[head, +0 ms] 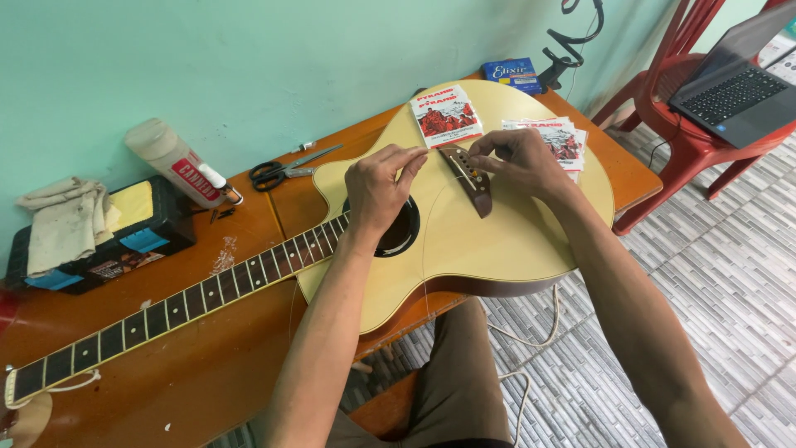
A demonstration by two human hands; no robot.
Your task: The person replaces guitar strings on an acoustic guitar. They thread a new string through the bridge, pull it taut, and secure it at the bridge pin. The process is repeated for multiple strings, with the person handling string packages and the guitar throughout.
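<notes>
Pale glossy acoustic guitar lies flat on orange wooden counter, dark fretted neck running left. Left hand pinches a thin wire string above the round soundhole. Right hand, fingers curled, presses at the dark wooden bridge. Paper string packets rest on the body; black-handled scissors nearby.

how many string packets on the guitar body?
2 clearly. One red-and-white string packet lies on the guitar top above the bridge; a second packet sits by the right hand, seemingly a stack, so more may hide beneath.
</notes>
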